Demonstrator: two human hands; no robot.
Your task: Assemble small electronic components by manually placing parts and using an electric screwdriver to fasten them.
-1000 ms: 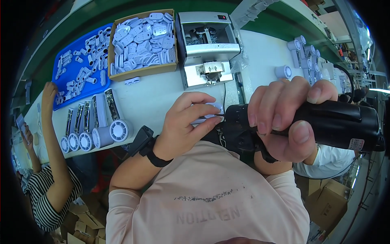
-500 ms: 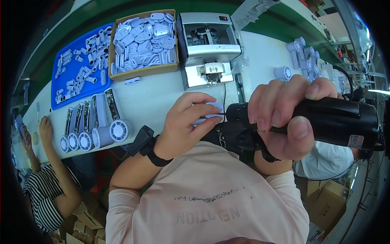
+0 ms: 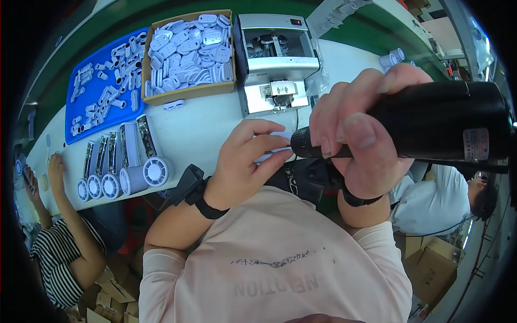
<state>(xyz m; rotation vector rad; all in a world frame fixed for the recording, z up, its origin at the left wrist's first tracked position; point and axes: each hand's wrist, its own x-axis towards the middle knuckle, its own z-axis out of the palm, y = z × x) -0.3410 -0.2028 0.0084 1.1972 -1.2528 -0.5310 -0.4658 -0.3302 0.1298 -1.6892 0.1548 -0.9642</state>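
At the centre of the frame the left hand [image 3: 245, 161] pinches a small white plastic part [image 3: 274, 145] between thumb and curled fingers, holding it just above the person's chest, with a black wristband [image 3: 200, 192] on that wrist. The right hand [image 3: 358, 137], in the right half of the frame, is wrapped tightly around a thick black electric screwdriver [image 3: 436, 121], its fingers closed over the front of the barrel; the tool lies nearly level and its narrow nose [image 3: 298, 146] meets the white part held by the left hand (the exact contact point is hidden by the fingers). Behind the hands runs a white worktable [image 3: 204, 126]. On it, at upper centre, stands a grey metal machine [image 3: 274, 59]; to its left sits a cardboard box [image 3: 188, 51] full of flat white plastic pieces, and further to the upper left a blue tray [image 3: 102, 86] holds small white cylindrical parts. At centre left of the frame a row of white handheld fans [image 3: 121, 167] lies side by side near the table's edge. In the lower left another person in a striped shirt [image 3: 59, 264] reaches a hand toward the table, and a second person in a pale shirt [image 3: 436, 199] is at the right edge.
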